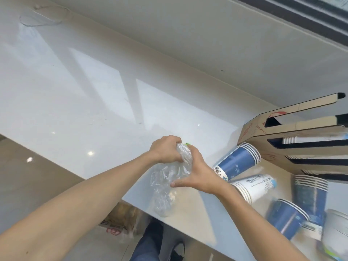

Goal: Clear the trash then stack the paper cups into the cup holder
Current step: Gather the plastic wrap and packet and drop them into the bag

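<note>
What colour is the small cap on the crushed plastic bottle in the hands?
Green; the cap peeks out between the hands in the head view.

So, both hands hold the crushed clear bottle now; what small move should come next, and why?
Probably carry the crushed bottle off the counter to the trash: the left hand and right hand already grip it, while the paper cups wait unstacked.

Office pantry, likely: glossy white counter, cardboard cup holder, paper cups.
</note>
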